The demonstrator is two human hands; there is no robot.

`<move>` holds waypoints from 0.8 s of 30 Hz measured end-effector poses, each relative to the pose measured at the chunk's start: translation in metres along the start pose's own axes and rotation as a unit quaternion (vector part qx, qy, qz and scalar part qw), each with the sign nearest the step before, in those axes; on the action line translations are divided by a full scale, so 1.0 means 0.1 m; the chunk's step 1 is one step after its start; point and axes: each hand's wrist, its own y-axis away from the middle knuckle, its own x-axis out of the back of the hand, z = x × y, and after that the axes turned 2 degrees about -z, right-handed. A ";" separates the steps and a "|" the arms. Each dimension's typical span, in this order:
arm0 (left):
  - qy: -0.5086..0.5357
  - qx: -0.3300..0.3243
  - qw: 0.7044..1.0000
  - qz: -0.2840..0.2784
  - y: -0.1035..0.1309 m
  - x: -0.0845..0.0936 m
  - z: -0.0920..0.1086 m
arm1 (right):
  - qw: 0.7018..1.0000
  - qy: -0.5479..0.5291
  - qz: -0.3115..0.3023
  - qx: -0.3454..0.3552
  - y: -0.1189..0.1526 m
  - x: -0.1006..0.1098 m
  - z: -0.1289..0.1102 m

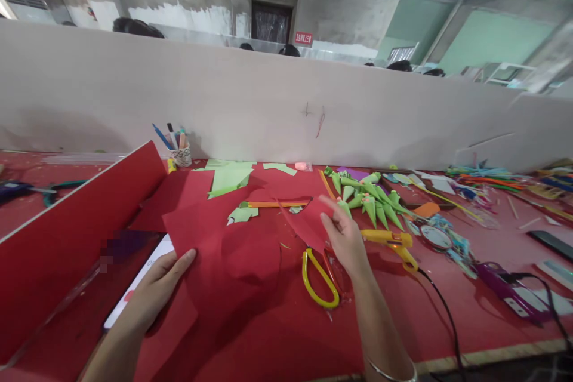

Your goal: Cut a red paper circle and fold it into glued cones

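My left hand [168, 277] pinches the left edge of a large red sheet [206, 239], thumb on top, above a phone [138, 280] lying on the table. On the right, my right hand [344, 230] is closed at the fingertips around a smaller red piece [308, 224] with a pointed lower end. Yellow-handled scissors [320, 280] lie on the red table just below that piece. Their blades are partly hidden. A yellow glue gun [391, 242] rests right of my right wrist.
Green paper cones [373, 203] cluster behind the glue gun, whose black cord runs to a purple power strip [513, 295]. A pen cup [181, 155] stands by the white partition [250, 107]. A red board [85, 233] rises at left. Craft scraps [452, 239] lie right.
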 end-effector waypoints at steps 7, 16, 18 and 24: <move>-0.039 -0.075 0.996 0.010 -0.14 -0.30 0.32 | 0.985 -0.109 -0.128 0.035 0.05 -0.08 -0.18; -0.095 -0.178 0.970 -0.133 -0.24 -0.75 0.66 | 0.827 0.483 0.142 0.251 -0.10 -0.28 -0.55; -0.095 -0.184 0.969 -0.135 -0.25 -0.81 0.61 | 0.797 0.514 0.120 0.294 -0.05 -0.38 -0.58; -0.091 -0.191 0.963 -0.168 -0.19 -0.92 0.52 | 0.787 0.491 -0.013 0.374 0.07 -0.68 -0.38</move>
